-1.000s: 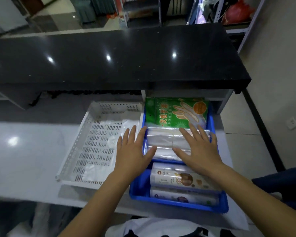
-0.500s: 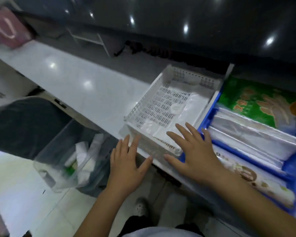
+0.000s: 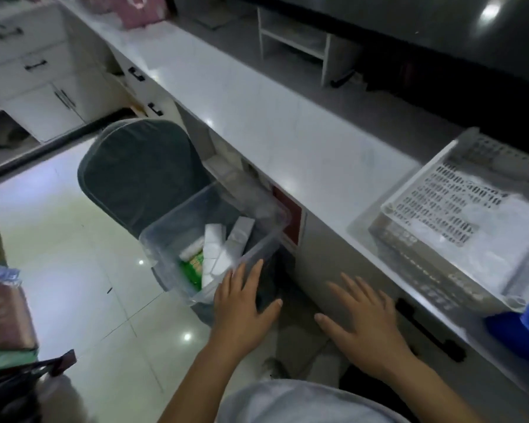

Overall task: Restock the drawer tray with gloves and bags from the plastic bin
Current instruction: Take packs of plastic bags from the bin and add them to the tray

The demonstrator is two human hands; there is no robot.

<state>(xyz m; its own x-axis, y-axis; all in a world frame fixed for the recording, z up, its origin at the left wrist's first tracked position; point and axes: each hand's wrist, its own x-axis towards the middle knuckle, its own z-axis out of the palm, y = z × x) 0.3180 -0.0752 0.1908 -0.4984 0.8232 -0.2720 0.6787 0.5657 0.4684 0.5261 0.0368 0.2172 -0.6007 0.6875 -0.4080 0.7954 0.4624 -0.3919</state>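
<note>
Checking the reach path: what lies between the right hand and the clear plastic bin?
In the head view, the left hand lies between, its fingers at the clear plastic bin's near rim; the right hand hovers beside it.

Glossy pale tiled floor [image 3: 74,270] catching light spots — long white countertop [image 3: 257,117], white drawered cabinets with black handles [image 3: 34,71] beyond.
</note>
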